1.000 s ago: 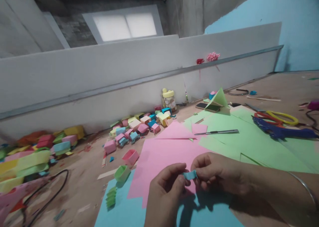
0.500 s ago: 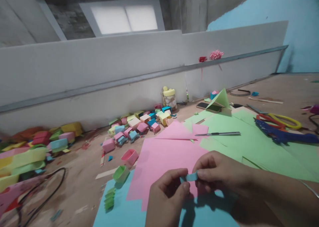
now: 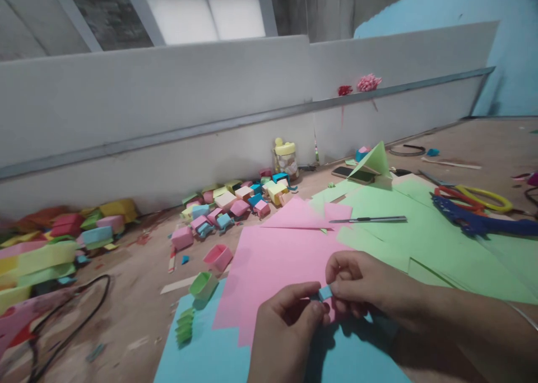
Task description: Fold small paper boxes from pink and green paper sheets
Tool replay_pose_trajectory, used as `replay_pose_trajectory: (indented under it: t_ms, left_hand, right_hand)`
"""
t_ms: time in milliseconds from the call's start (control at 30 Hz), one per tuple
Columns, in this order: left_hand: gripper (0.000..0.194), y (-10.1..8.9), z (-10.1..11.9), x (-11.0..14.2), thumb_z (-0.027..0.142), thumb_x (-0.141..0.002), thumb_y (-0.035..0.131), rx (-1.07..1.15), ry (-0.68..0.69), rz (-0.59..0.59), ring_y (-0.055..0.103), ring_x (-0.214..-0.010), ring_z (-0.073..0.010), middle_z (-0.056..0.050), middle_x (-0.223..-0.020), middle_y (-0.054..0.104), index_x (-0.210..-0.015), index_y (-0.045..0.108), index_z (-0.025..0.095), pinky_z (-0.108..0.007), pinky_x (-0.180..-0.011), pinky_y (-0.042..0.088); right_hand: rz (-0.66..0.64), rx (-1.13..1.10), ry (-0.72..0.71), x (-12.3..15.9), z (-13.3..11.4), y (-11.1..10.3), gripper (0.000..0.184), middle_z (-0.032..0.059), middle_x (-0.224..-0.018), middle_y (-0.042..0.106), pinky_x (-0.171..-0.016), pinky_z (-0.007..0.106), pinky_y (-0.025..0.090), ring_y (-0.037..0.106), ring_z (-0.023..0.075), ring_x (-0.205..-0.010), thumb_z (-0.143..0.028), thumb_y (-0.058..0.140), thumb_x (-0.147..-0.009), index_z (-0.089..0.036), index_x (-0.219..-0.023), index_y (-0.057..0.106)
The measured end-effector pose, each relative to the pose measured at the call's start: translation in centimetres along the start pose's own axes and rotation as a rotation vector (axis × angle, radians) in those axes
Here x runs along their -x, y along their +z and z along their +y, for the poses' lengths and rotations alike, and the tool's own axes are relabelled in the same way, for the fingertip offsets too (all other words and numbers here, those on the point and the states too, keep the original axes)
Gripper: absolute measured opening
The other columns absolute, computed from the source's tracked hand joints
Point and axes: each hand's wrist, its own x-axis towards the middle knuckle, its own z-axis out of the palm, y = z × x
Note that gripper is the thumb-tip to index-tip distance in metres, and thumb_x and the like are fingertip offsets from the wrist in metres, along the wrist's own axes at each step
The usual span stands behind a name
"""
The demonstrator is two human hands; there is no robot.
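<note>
Both my hands meet low in the middle of the view over a pink paper sheet (image 3: 269,259) and a blue paper sheet (image 3: 210,355). My left hand (image 3: 283,330) and my right hand (image 3: 363,285) pinch a small folded blue paper strip (image 3: 324,292) between thumbs and fingertips. The strip is mostly hidden by my fingers; only a short end shows. Both hands are closed on it, held just above the sheets.
Green paper sheets (image 3: 420,231) lie to the right with a craft knife (image 3: 370,220) and coloured scissors (image 3: 474,203) on them. A pile of small folded paper boxes (image 3: 231,203) and a jar (image 3: 286,158) stand by the grey wall. A green box (image 3: 203,285), pink box (image 3: 218,257) and black cable (image 3: 71,327) lie left.
My fingers have closed in on the blue strip, so less of it shows than before. The view has shifted slightly downward; the hands stay in the same place.
</note>
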Motion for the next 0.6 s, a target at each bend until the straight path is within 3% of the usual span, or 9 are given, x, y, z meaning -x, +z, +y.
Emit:
replay_pose_trajectory:
  t_ms: [167, 367, 467, 600]
  left_hand:
    - [0.024, 0.11, 0.33, 0.19, 0.019, -0.059, 0.071, -0.084, 0.007, 0.026, 0.063, -0.059, -0.0189, -0.011, -0.063, 0.071, -0.081, 0.071, 0.010, -0.030, -0.057, 0.049]
    - [0.028, 0.07, 0.24, 0.17, 0.022, -0.058, 0.073, -0.087, 0.002, 0.051, 0.065, -0.060, -0.0217, -0.012, -0.072, 0.072, -0.084, 0.070, 0.012, -0.035, -0.059, 0.053]
    - [0.024, 0.11, 0.43, 0.30, 0.022, -0.059, 0.073, -0.062, 0.011, 0.040, 0.064, -0.057, -0.0197, -0.010, -0.066, 0.072, -0.080, 0.071, 0.013, -0.030, -0.055, 0.052]
    - [0.023, 0.19, 0.60, 0.51, 0.021, -0.057, 0.075, -0.032, 0.039, 0.072, 0.064, -0.059, -0.0176, -0.010, -0.073, 0.074, -0.079, 0.073, 0.015, -0.025, -0.052, 0.050]
  right_hand:
    - [0.033, 0.069, -0.067, 0.03, 0.03, 0.16, 0.002, 0.0006, -0.058, 0.063, -0.044, 0.017, 0.036, 0.055, 0.0095, -0.049, -0.017, 0.053, -0.075, -0.015, -0.076, 0.052]
    - [0.059, 0.179, -0.166, 0.17, -0.03, -0.03, 0.010, 0.0022, -0.066, 0.064, -0.048, 0.018, 0.039, 0.055, 0.0097, -0.055, -0.016, 0.053, -0.077, -0.012, -0.079, 0.062]
    - [0.052, 0.138, -0.158, 0.32, -0.21, 0.07, 0.014, 0.0037, -0.073, 0.066, -0.058, 0.021, 0.045, 0.059, 0.0120, -0.065, -0.014, 0.054, -0.075, -0.012, -0.083, 0.065]
    - [0.030, 0.151, -0.213, 0.40, 0.01, 0.12, 0.019, 0.0028, -0.074, 0.066, -0.060, 0.022, 0.046, 0.060, 0.0130, -0.068, -0.012, 0.056, -0.073, -0.013, -0.089, 0.067]
